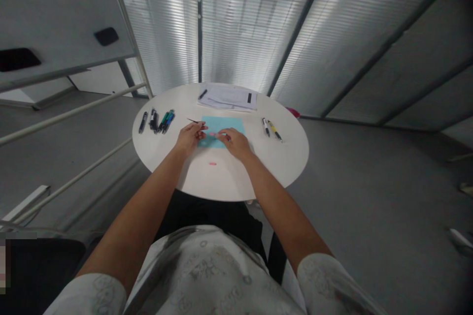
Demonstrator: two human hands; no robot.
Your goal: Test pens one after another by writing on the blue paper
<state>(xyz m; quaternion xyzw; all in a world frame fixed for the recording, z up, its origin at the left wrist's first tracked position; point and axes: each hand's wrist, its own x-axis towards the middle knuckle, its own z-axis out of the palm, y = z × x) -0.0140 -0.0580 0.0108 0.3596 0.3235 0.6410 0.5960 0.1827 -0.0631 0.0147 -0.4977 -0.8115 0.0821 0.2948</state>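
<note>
Your left hand (190, 137) and right hand (235, 142) sit slightly apart over a light-blue rectangular sheet (222, 122), a small pink piece (212, 134) between them; whether either grips it, I cannot tell at this size. A flat pink strip (213, 164) lies nearer you on the round white table (229, 179).

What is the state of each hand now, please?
Left hand: partly closed, apparently holding a thin dark stick.
Right hand: fingertips at a pink piece; grip cannot be told.

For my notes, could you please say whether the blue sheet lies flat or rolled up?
Flat: the blue sheet lies on the table, both far corners showing.
</note>
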